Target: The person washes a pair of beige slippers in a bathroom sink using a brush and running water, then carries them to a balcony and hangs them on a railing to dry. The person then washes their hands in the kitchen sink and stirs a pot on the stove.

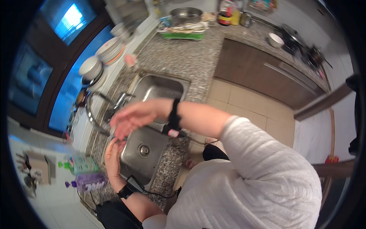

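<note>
Both my hands are at the spout end of a curved chrome faucet [89, 113], over the edge of a stainless steel double sink [160, 143]. My right hand [137, 114] is blurred, palm inward with its fingers stretched toward the spout. A black strap circles that wrist. Just below it, my left hand [113, 156] is cupped, its fingertips close to the right fingers and partly hidden. No object shows in either hand. A black band with a small device [134, 184] is on my left wrist. Beneath the hands, the nearer basin shows a round drain strainer [143, 150].
Green [83, 165] and purple bottles [91, 182] stand left of the sink. Stacked bowls [91, 68] and plates [110, 50] line the window ledge. A green-based tray [183, 35] with a metal pan [186, 15] sits on the granite counter [171, 57]. Cables hang from both wrist devices.
</note>
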